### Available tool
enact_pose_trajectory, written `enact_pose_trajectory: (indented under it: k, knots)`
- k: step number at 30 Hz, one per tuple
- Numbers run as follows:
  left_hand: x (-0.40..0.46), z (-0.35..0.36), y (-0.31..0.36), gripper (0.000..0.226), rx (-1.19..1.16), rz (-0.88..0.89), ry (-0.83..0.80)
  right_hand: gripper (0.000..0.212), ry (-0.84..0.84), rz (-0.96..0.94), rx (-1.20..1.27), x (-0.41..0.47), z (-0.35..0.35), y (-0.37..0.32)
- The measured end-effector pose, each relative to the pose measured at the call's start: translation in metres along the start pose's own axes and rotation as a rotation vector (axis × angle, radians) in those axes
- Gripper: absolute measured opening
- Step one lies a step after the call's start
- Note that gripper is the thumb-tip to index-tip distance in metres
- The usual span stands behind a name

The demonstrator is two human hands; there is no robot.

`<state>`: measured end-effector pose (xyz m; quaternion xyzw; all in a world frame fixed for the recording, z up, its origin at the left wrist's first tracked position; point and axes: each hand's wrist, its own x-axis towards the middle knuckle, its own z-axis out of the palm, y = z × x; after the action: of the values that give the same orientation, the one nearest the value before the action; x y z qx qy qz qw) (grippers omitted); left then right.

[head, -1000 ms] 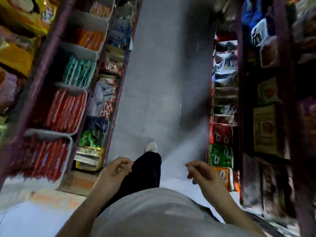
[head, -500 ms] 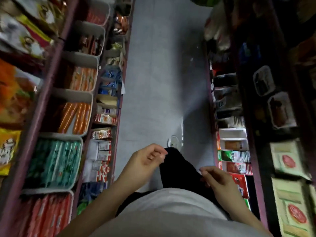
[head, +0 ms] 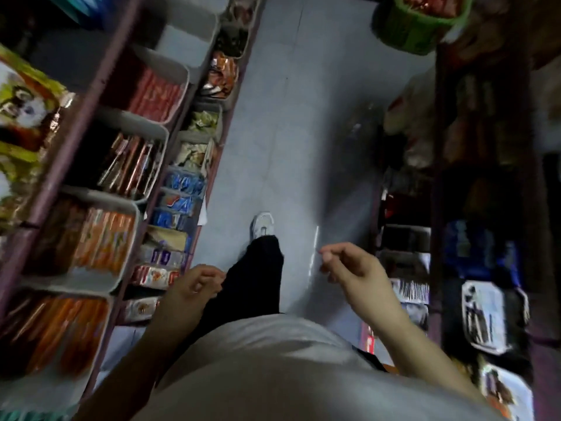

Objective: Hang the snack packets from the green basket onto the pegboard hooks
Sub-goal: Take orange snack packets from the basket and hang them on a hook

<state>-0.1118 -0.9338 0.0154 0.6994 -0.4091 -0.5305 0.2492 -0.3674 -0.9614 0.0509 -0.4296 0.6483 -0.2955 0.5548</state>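
1. I look down a narrow shop aisle with a pale grey tiled floor (head: 291,123) running between two shelf racks.
2. The round green woven basket (head: 416,28) sits at the far end of the aisle, up at the top right of my view, beside the dark right-hand rack (head: 437,183). It holds shiny red-brown snack packets (head: 425,4) (blurred, so I cannot count them).
3. My left hand (head: 194,287) hangs low near my left hip, its fingers loosely curled together around nothing that I can see.
4. My right hand (head: 352,265) is raised a little higher over the floor, well apart from the left one. Its fingers are loosely bent, the thumb and forefinger tips close together, and I see nothing between them.
5. Both hands are well apart from the basket, with the whole aisle floor between.
6. A black trouser leg (head: 258,278) ends in a white sneaker (head: 262,223) stepping forward on the floor between the hands.
7. The left rack (head: 76,117) carries white plastic bins (head: 121,238) of red, brown and orange packets, with blue packs (head: 182,189) on the lower shelf nearer the aisle.
8. A grey-white shirt (head: 273,375) fills the bottom of the view.
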Motion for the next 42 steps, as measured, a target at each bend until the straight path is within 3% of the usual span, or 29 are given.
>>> enact_pose_trajectory:
  k: [4,13,17,22,26,33,37,42]
  knots:
    - [0.116,-0.008,0.068,0.029,0.027,0.039,-0.016,0.017,0.068,0.042,-0.011,0.103,-0.013,-0.045]
    - [0.334,0.012,0.271,0.022,0.193,0.242,-0.250,0.015,0.265,0.173,0.054,0.275,-0.075,-0.121]
    - [0.439,0.039,0.344,0.020,0.217,0.339,-0.299,0.015,0.243,0.200,0.012,0.375,-0.109,-0.141]
    - [0.549,0.062,0.427,0.028,0.284,0.302,-0.215,0.015,0.208,0.126,0.019,0.520,-0.167,-0.205]
    - [0.614,0.068,0.483,0.018,0.271,0.291,-0.179,0.021,0.125,0.068,-0.017,0.618,-0.212,-0.266]
    - [0.759,0.076,0.545,0.027,0.319,0.138,-0.022,0.023,0.153,-0.012,0.044,0.796,-0.277,-0.351]
    - [0.863,0.102,0.608,0.026,0.254,0.116,-0.118,0.018,0.228,0.040,0.044,0.878,-0.311,-0.375]
    - [0.979,0.152,0.727,0.023,0.390,0.307,-0.304,0.013,0.349,0.184,0.071,0.948,-0.356,-0.394]
